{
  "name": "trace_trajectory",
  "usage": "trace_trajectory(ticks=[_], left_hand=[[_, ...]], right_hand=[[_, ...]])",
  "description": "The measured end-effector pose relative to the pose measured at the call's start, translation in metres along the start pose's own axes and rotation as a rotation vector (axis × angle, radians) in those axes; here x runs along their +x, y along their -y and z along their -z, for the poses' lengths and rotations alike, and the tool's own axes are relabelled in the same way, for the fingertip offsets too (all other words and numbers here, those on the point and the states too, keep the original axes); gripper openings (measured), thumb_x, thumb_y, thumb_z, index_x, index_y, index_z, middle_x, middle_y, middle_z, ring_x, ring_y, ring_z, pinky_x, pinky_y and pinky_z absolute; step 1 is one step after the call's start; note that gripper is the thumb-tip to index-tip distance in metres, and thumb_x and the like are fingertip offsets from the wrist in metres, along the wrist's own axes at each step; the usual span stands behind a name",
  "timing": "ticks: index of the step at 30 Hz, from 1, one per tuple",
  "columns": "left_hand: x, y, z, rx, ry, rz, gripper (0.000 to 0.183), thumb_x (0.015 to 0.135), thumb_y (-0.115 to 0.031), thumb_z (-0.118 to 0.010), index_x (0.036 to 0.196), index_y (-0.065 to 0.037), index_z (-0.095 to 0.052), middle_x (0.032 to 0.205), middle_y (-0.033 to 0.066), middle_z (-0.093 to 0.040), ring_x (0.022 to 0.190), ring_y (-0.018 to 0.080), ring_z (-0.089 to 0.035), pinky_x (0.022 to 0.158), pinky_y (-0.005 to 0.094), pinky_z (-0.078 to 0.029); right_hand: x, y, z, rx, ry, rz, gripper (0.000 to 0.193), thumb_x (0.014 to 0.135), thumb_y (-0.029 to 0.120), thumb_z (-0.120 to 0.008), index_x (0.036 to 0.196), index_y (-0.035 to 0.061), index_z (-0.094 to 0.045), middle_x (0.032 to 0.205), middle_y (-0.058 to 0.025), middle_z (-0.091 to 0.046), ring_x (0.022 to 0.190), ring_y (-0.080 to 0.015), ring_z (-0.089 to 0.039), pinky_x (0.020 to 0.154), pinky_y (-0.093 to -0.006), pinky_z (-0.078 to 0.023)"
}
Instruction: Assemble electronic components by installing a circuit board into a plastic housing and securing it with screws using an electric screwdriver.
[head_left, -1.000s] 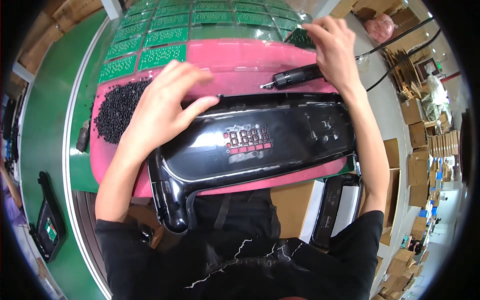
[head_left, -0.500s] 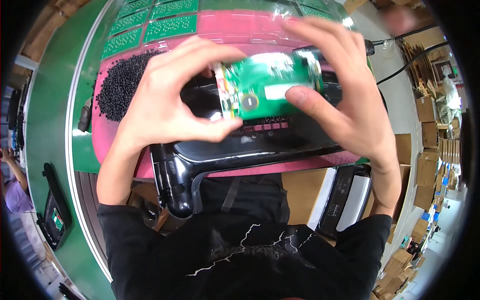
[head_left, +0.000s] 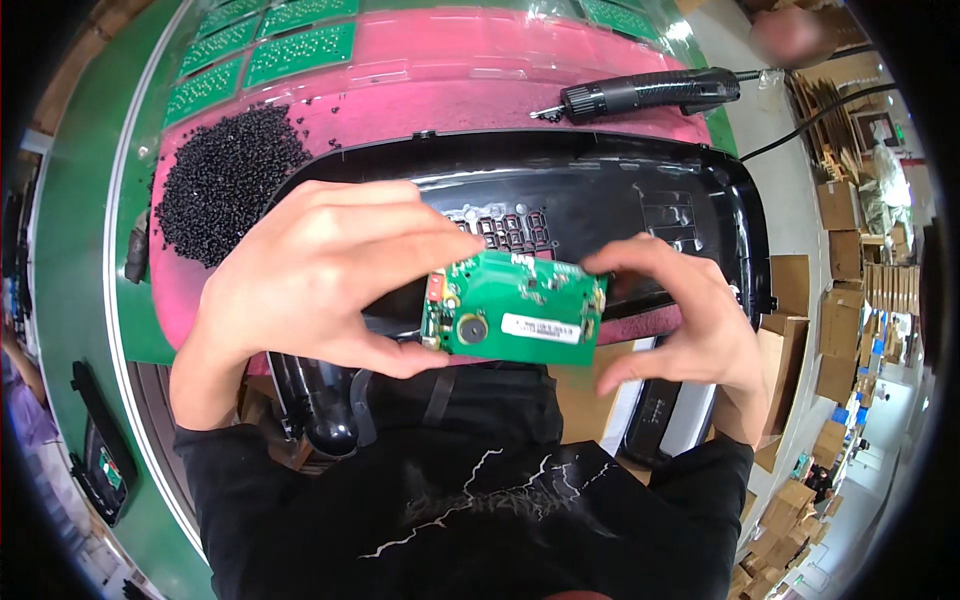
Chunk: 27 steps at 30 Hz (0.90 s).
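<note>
A green circuit board (head_left: 545,295) with a round black part and a white label is held up over the near side of a black plastic housing (head_left: 600,190). My left hand (head_left: 305,275) pinches the board's left end between thumb and fingers. At the other end, my right hand (head_left: 700,320) has its thumb and fingers apart; its forefinger comes near the board's upper right corner, and whether it touches I cannot tell. The housing lies hollow side up on a pink mat (head_left: 440,95), showing a group of small rectangular openings partly covered by my left hand.
A heap of small black screws (head_left: 225,185) sits left on the mat. Beyond the housing lies a black electric screwdriver (head_left: 650,97), its cord running right. Green boards (head_left: 300,55) lie at the far left. Another black housing part (head_left: 105,450) rests on the green table's left.
The board has come down toward me, away from over the housing's middle. My right hand has moved lower, its thumb now off the board's face. My left hand keeps its pinch.
</note>
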<state>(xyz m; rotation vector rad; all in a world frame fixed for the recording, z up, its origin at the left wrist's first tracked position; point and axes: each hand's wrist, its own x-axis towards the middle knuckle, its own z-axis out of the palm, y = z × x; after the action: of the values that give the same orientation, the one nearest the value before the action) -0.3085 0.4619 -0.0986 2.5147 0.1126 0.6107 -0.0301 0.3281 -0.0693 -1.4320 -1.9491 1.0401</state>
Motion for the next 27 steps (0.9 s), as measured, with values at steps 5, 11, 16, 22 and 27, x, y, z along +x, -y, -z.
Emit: trace_trajectory(ticks=[5, 11, 16, 22, 27], left_hand=[[0.002, 0.005, 0.0, 0.094, 0.076, 0.162, 0.064, 0.056, -0.022, -0.086, 0.111, 0.003, -0.066, 0.097, 0.0146, -0.068, 0.08, 0.0299, -0.066, 0.071, 0.0363, -0.055], [0.001, 0.005, -0.006, 0.105, 0.129, 0.358, 0.065, 0.059, -0.021, -0.084, 0.116, -0.002, -0.06, 0.105, 0.0124, -0.063, 0.084, 0.0329, -0.065, 0.07, 0.0377, -0.054], [0.001, 0.002, -0.007, 0.18, 0.181, 0.43, 0.065, 0.061, -0.022, -0.084, 0.117, -0.003, -0.059, 0.11, 0.0098, -0.06, 0.087, 0.0331, -0.065, 0.069, 0.0388, -0.054], [0.001, 0.001, -0.007, 0.196, 0.197, 0.456, 0.065, 0.061, -0.022, -0.084, 0.119, -0.005, -0.058, 0.114, 0.0088, -0.057, 0.089, 0.0323, -0.065, 0.069, 0.039, -0.054], [-0.002, 0.004, -0.007, 0.183, 0.187, 0.455, 0.064, 0.062, -0.02, -0.084, 0.119, -0.005, -0.058, 0.115, 0.009, -0.056, 0.089, 0.0327, -0.065, 0.069, 0.0391, -0.053]], right_hand=[[0.015, -0.029, -0.001, -0.113, -0.086, 0.046, 0.06, 0.062, 0.02, -0.09, 0.113, 0.0017, -0.063, 0.105, -0.0123, -0.069, 0.095, -0.0285, -0.068, 0.083, -0.0351, -0.054], [0.03, -0.052, -0.012, -0.097, -0.164, 0.102, 0.057, 0.065, 0.014, -0.085, 0.115, 0.0025, -0.062, 0.119, -0.0124, -0.062, 0.108, -0.0302, -0.059, 0.092, -0.0381, -0.048], [0.033, -0.053, -0.017, -0.154, -0.154, 0.116, 0.057, 0.065, 0.011, -0.083, 0.117, 0.0029, -0.062, 0.122, -0.0127, -0.06, 0.112, -0.0328, -0.055, 0.097, -0.0398, -0.045], [0.032, -0.052, -0.019, -0.163, -0.173, 0.102, 0.056, 0.065, 0.009, -0.082, 0.118, 0.0029, -0.062, 0.121, -0.0122, -0.059, 0.111, -0.0332, -0.055, 0.098, -0.0401, -0.045], [0.035, -0.054, -0.022, -0.164, -0.18, 0.098, 0.056, 0.066, 0.008, -0.082, 0.118, 0.0029, -0.062, 0.121, -0.0123, -0.059, 0.111, -0.0331, -0.055, 0.098, -0.0401, -0.045]])
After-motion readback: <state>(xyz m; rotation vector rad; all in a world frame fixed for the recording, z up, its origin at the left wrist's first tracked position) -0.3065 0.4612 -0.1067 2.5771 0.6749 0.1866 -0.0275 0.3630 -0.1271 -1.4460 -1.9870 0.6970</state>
